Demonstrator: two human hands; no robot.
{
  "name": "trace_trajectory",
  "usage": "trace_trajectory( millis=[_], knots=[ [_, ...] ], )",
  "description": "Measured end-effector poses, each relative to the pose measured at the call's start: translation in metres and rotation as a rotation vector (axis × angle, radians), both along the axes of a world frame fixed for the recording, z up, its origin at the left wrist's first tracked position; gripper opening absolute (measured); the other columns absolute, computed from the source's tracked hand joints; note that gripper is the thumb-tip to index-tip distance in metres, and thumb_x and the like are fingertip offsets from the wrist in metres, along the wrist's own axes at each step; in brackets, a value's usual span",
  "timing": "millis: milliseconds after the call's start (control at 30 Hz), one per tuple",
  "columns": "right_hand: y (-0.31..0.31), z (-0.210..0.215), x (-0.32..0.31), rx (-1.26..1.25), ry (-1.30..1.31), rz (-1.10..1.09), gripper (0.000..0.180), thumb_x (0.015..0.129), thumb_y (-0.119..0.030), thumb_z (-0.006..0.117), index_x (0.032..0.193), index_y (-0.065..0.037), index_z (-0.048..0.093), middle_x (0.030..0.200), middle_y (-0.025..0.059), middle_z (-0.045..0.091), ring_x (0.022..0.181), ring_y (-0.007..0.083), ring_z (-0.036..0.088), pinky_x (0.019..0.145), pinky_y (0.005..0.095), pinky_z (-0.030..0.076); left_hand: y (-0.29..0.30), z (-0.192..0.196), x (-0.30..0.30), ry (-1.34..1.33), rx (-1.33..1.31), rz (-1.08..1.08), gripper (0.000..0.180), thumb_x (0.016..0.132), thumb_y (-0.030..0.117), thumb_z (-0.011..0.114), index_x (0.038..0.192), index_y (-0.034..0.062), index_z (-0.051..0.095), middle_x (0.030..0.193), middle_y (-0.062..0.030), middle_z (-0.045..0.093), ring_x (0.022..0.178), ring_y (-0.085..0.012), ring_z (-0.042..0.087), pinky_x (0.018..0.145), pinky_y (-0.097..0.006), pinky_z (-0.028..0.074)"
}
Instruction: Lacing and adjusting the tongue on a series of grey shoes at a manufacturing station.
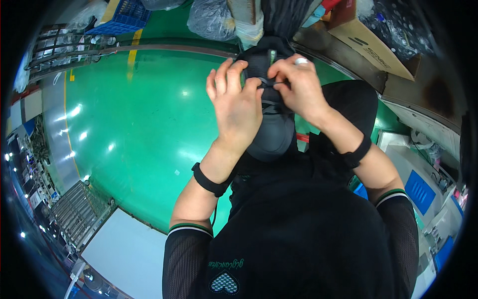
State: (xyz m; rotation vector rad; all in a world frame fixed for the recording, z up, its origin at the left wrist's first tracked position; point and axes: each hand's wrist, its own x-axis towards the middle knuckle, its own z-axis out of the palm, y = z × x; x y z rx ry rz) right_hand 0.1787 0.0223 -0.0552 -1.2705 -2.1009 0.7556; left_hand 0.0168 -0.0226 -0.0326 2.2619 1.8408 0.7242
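Observation:
A black shoe (272, 137) lies in front of my body, with its rounded toe toward me and its opening on the far side. My left hand (235, 102) is at the shoe's left edge. Its thumb and index finger close over the lacing area, while the other fingers curl along the side. From the right, my right hand (302, 88) pinches what looks like a thin black lace at the middle of the shoe. A ring shows on one of its fingers. The fingertips of both hands almost meet, and they partly hide the lace.
Beyond the shoe hang long black strands (286, 17). Clear plastic bags (211, 22) stand left of them. An open cardboard box (371, 50) with bagged dark items is at the far right. A blue crate (119, 20) and metal racks (55, 52) are far left, above green floor (134, 109).

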Motion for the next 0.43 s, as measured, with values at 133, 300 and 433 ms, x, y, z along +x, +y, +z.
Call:
trace_trajectory(
  millis=[133, 300, 433],
  knots=[
    [-0.003, -0.002, 0.005, -0.063, 0.063, 0.069, 0.026, 0.068, 0.005, 0.068, 0.088, -0.009, 0.061, 0.068, 0.0014, 0.057, 0.088, 0.0235, 0.059, 0.105, 0.0459, 0.035, 0.004, -0.002, -0.002, 0.015, 0.008, -0.005, 0.015, 0.07, 0.013, 0.077, 0.082, 0.0099, 0.068, 0.116, -0.007, 0.055, 0.121, -0.0329, 0.046, 0.1, -0.045, 0.033],
    [-0.007, -0.004, 0.003, -0.021, 0.11, 0.011, 0.025, 0.07, 0.006, 0.068, 0.09, -0.008, 0.063, 0.069, 0.0017, 0.058, 0.089, 0.0238, 0.06, 0.111, 0.0501, 0.028, 0.004, -0.005, -0.002, -0.094, -0.064, 0.017, 0.017, 0.07, 0.011, 0.078, 0.085, 0.0097, 0.069, 0.121, -0.007, 0.054, 0.119, -0.0302, 0.047, 0.097, -0.042, 0.035],
    [-0.007, 0.0, 0.012, -0.058, 0.051, 0.039, 0.026, 0.072, 0.004, 0.068, 0.095, -0.008, 0.065, 0.081, 0.0042, 0.066, 0.095, 0.0242, 0.061, 0.114, 0.0514, 0.024, 0.004, -0.008, 0.0, -0.17, -0.085, 0.015, 0.018, 0.071, 0.01, 0.078, 0.087, 0.0086, 0.07, 0.123, -0.0075, 0.053, 0.118, -0.0294, 0.047, 0.097, -0.041, 0.036]
  ],
)
